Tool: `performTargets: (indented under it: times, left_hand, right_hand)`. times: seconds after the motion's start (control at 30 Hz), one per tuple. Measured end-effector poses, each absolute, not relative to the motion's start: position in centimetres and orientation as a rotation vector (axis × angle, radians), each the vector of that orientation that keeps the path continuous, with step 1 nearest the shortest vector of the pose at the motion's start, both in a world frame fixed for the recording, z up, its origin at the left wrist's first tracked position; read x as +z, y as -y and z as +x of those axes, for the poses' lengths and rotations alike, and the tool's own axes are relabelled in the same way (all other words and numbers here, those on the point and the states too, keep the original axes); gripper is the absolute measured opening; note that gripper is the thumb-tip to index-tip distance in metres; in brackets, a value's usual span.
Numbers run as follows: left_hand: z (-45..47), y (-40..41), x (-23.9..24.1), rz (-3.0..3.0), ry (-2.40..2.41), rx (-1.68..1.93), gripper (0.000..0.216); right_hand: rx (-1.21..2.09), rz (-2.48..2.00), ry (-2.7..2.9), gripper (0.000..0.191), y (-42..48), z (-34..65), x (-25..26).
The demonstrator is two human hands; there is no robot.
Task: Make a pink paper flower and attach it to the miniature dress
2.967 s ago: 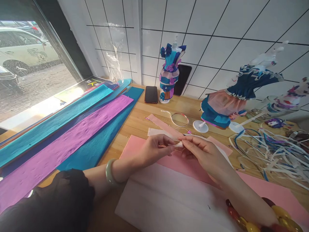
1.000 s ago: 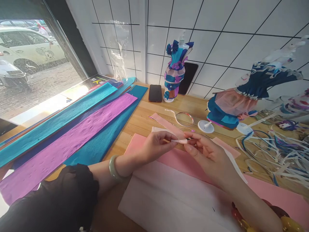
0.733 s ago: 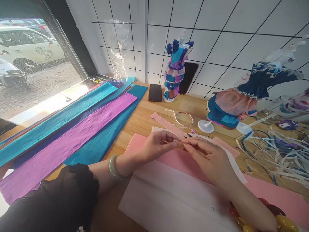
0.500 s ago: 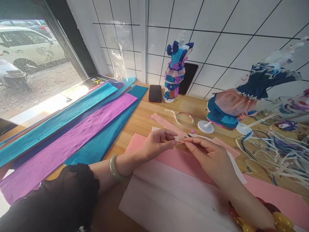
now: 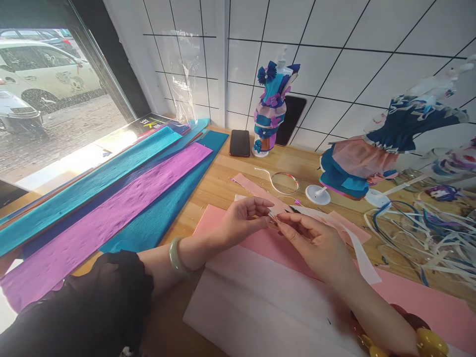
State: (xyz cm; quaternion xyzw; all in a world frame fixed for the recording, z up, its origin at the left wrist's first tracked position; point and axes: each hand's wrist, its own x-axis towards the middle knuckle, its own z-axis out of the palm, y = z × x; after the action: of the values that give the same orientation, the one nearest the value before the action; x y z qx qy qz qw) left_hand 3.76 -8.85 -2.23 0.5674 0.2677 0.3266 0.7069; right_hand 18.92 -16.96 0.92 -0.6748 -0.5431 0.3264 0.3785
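My left hand (image 5: 241, 223) and my right hand (image 5: 316, 243) meet fingertip to fingertip above the pink paper sheet (image 5: 409, 292). Both pinch a small pale pink paper piece (image 5: 273, 215), mostly hidden between the fingers. A long white paper strip (image 5: 357, 250) trails from the pinch to the right. A green bangle (image 5: 174, 255) sits on my left wrist, a beaded bracelet (image 5: 427, 339) on my right. Under my forearms lies a white paper sheet (image 5: 260, 307).
Long teal (image 5: 111, 171) and purple crepe paper sheets (image 5: 122, 198) cover the table's left. Two phones (image 5: 240, 143), a paper-dressed mannequin (image 5: 271, 106), a wire coil (image 5: 284, 182), a larger dressed figure (image 5: 368, 153) and a heap of cut strips (image 5: 427, 233) stand behind and right.
My fingertips have closed in on the small pink piece, which showed more a second ago. The white strip now hangs lower on the right. The arms have barely shifted.
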Motion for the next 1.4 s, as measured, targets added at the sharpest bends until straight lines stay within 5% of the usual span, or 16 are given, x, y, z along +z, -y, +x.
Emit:
performTargets:
  times: [0.53, 1.4]
  left_hand:
    - [3.96, 9.53, -2.45, 1.393, -0.563, 0.773, 0.035]
    - [4.16, 9.65, -2.34, 1.524, -0.632, 0.758, 0.03]
  right_hand:
    - [0.404, -1.838, 1.748, 0.022, 17.5, 18.66, 1.06]
    - [0.545, -1.876, 1.411, 0.016, 17.19, 18.32, 1.21]
